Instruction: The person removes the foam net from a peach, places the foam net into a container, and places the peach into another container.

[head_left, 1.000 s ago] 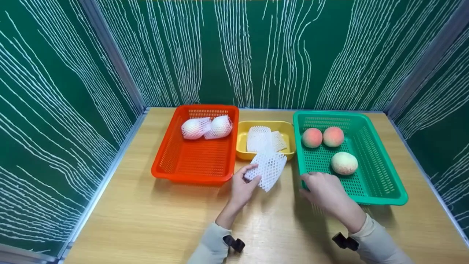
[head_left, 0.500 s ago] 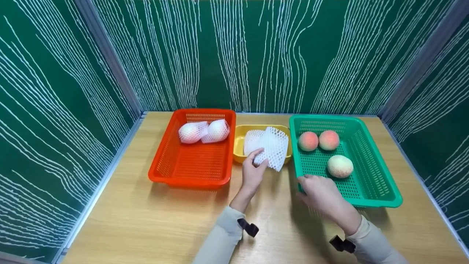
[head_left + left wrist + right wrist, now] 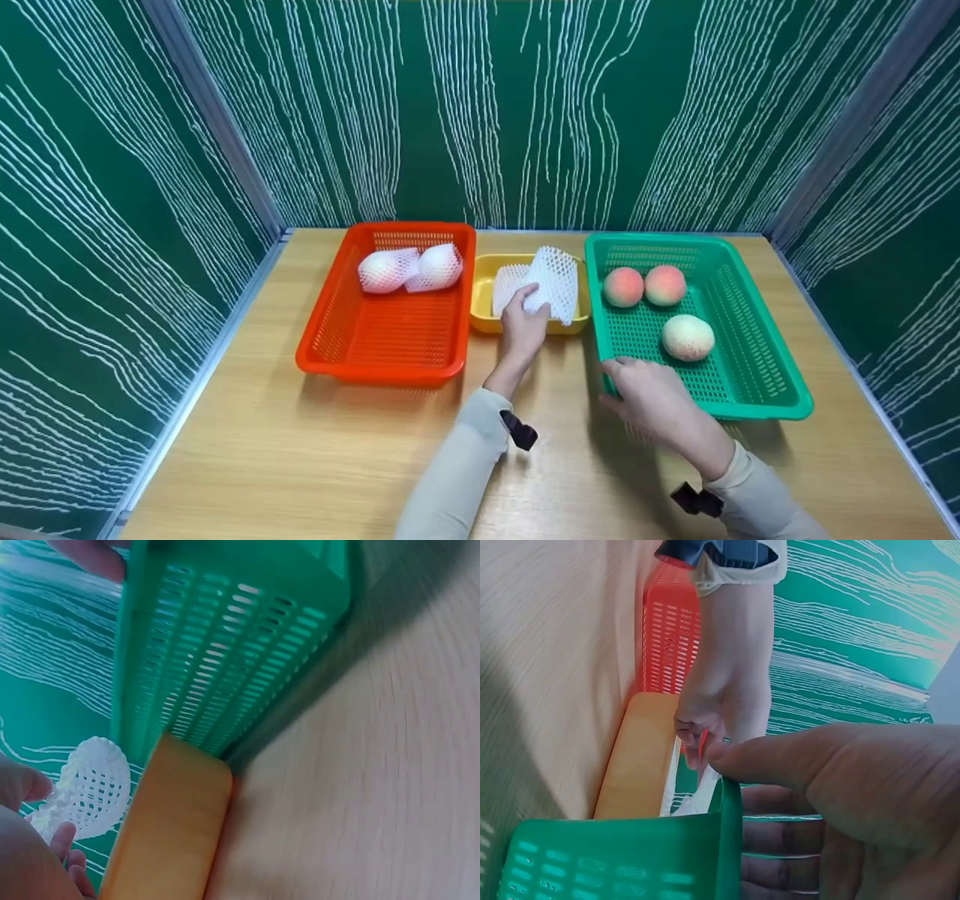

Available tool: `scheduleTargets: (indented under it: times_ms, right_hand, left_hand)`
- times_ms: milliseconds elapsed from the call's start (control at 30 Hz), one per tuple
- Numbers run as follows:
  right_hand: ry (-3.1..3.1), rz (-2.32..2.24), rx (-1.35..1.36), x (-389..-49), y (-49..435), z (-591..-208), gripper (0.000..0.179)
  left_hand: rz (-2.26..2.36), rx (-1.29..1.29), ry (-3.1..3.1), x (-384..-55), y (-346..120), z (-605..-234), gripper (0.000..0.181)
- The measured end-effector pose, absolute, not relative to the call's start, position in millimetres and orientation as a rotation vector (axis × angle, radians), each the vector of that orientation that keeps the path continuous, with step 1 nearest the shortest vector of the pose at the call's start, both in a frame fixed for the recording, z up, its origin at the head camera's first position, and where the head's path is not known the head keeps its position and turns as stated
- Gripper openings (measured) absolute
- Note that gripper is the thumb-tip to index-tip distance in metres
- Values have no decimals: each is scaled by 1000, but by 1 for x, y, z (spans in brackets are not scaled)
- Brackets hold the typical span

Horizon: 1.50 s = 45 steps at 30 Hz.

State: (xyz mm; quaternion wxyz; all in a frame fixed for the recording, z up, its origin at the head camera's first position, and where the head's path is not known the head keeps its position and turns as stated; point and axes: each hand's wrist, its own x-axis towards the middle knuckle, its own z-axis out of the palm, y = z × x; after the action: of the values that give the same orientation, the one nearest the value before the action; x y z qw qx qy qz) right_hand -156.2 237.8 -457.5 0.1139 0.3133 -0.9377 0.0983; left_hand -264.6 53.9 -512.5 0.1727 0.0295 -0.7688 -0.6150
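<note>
Green walls streaked with wavy white lines tower behind and to both sides of the bench, its pale wood grain on full show! Big green basket over towards the far right corner, its back rim close to the far edge. Across the way, the red basket takes the far left side, and squeezed between the two near that same far edge sits the yellow basin.

To the hands! The right hand has the green basket by its near left corner, thumb on the rim and fingers wrapped around the outer side. The left hand reaches from the near edge up over the basin, thumb and fingers pinching the lower end of a white foam net, which slants up above the yellow rim. Below it, partly covered, lies another net inside the basin.

Two net-wrapped fruits rest against each other at the far end of the red basket. In the green one, two rosy peaches sit side by side on the left, a paler peach apart from them, nearer the bench's near edge. Smallest of all, a black device rides each wrist.
</note>
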Motion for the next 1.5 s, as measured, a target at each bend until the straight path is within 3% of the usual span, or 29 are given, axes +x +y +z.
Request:
scheduleTargets:
  times_ms: [667, 833, 1033, 1500]
  right_hand:
    - [-2807, 323, 901, -154, 241, -462, 32]
    - [-2792, 336, 912, -154, 242, -462, 33]
    - [-2807, 376, 903, -153, 243, -461, 34]
    - [-2839, 405, 886, -152, 244, -465, 41]
  left_hand:
    - [-583, -186, -2931, -275, 58, -532, 53]
    - [-386, -317, -2841, -276, 57, -532, 43]
    - [-309, -465, -2557, -278, 54, -528, 12]
    - [-467, -342, -2624, -293, 58, -528, 18]
